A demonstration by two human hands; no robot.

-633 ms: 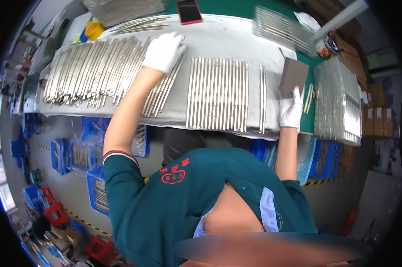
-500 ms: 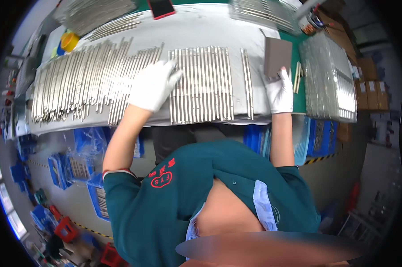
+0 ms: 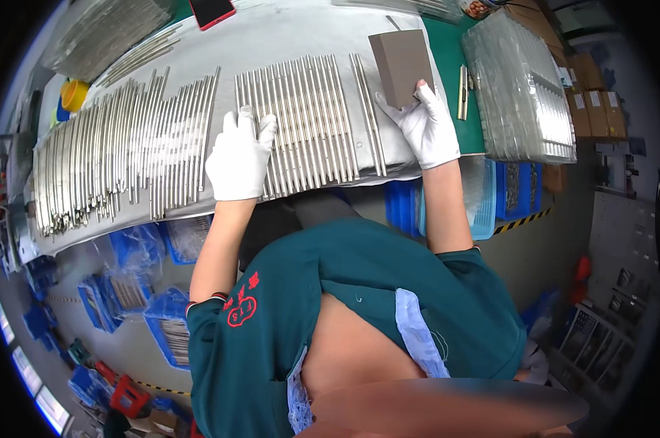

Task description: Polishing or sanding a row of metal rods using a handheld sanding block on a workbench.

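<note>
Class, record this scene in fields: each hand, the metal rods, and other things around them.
Left hand: white glove, at the left edge of the middle row of rods; grip unclear
Right hand: white glove, holding a grey-brown block
Left of row: larger group of rods, ends uneven
Right of row: pair of rods
Around: red-edged phone, plastic-wrapped stack

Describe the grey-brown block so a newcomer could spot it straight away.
Find the big white tablecloth, then the gloved right hand at its right edge. That hand holds the block: flat-faced and rectangular, dull where the neighbouring metal rods shine.
</note>
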